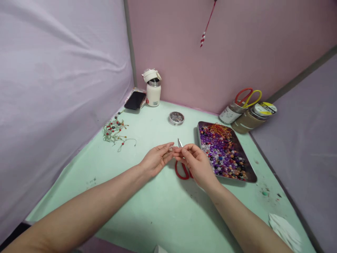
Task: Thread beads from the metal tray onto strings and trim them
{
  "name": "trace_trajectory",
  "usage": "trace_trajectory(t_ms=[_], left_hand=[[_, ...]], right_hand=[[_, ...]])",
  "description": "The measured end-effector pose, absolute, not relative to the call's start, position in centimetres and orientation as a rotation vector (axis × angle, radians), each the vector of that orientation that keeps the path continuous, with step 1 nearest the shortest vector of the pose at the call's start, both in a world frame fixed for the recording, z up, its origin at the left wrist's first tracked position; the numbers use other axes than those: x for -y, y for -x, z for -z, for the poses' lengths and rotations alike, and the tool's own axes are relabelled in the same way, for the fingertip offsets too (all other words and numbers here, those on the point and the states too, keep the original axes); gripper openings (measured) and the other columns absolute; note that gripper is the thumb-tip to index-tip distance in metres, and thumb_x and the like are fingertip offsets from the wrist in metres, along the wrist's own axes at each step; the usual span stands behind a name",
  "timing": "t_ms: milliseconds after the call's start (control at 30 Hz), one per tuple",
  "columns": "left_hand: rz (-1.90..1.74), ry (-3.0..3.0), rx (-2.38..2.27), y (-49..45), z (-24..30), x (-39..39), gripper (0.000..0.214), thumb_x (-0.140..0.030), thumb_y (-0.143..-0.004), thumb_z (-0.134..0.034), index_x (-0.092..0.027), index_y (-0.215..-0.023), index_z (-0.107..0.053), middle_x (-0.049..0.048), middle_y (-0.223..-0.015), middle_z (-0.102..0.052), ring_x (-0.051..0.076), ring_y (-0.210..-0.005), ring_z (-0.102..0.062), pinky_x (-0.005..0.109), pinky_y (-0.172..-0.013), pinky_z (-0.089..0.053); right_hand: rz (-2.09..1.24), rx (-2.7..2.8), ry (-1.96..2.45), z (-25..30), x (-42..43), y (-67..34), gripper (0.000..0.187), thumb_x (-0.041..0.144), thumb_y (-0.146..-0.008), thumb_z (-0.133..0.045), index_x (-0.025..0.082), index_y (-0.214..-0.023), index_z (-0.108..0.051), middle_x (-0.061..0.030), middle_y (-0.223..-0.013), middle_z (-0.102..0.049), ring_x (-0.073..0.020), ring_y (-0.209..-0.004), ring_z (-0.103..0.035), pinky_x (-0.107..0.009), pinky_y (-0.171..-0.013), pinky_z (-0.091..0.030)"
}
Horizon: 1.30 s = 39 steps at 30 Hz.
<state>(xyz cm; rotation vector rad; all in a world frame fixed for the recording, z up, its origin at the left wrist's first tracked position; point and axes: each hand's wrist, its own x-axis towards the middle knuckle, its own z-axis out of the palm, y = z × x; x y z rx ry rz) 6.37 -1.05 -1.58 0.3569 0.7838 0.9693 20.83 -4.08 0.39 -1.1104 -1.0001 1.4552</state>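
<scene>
My left hand (158,159) is over the middle of the table, its fingers closed round a small cluster of clear beads (171,148). My right hand (197,162) meets it there, thumb and forefinger pinched close beside the beads. Whatever lies in that pinch is too small to make out. Beneath my right hand lies a pair of scissors (180,172); a red handle and the blade tip show, the rest is hidden. Just right of that hand stands a metal tray (240,142) with many purple, clear, black and amber beads and a tangle of orange cord (220,130).
Beaded strings (114,130) lie in a heap at left. Behind stand a phone (135,101), a white bottle (153,94) with its lid tipped open, and a round clear case (176,118). Jars (249,119) with red and yellow scissors (249,98) stand back right; white cloth (285,232) lies front right.
</scene>
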Motion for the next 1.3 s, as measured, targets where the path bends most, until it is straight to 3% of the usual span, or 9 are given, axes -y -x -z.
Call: trace_trajectory(t_ms=[233,467,667,1300], left_hand=[[-0.993,-0.294,-0.791,-6.4,1.4,0.9,0.015,-0.009,-0.087,-0.049,-0.004,-0.089,-0.062,0.0131,-0.086,-0.067,0.013,-0.084,-0.067,0.016,-0.078,-0.054],[-0.955,-0.234,-0.818,-6.3,1.1,0.8,0.016,-0.010,-0.087,-0.049,-0.002,-0.092,-0.062,0.0149,-0.089,-0.067,0.014,-0.083,-0.068,0.016,-0.075,-0.056],[-0.919,-0.174,-0.773,-6.3,0.7,0.7,0.017,-0.009,-0.088,-0.047,-0.001,-0.093,-0.062,0.0143,-0.085,-0.067,0.012,-0.078,-0.068,0.014,-0.071,-0.056],[-0.881,-0.090,-0.708,-6.2,0.7,0.6,0.018,-0.009,-0.088,-0.045,-0.002,-0.092,-0.061,0.0136,-0.084,-0.067,0.013,-0.082,-0.068,0.013,-0.072,-0.056]], right_hand=[[-1.076,1.519,1.268,-1.1,4.3,-22.1,0.019,0.038,-0.085,-0.055,0.019,-0.088,-0.058,-0.0003,-0.071,-0.059,-0.0107,-0.059,-0.054,-0.024,-0.058,-0.045],[-0.466,1.807,1.268,-2.3,2.7,-25.2,0.010,0.023,-0.088,-0.049,0.021,-0.090,-0.059,-0.0028,-0.083,-0.059,-0.0132,-0.068,-0.056,-0.027,-0.063,-0.045],[-0.560,2.087,1.068,-1.8,1.6,-26.1,0.013,0.013,-0.086,-0.050,0.022,-0.089,-0.059,-0.0052,-0.100,-0.058,-0.0172,-0.095,-0.056,-0.033,-0.084,-0.045],[-0.534,2.102,0.930,-1.3,1.8,-25.7,0.013,0.019,-0.086,-0.052,0.023,-0.088,-0.064,-0.0058,-0.091,-0.057,-0.0168,-0.085,-0.057,-0.032,-0.074,-0.049]])
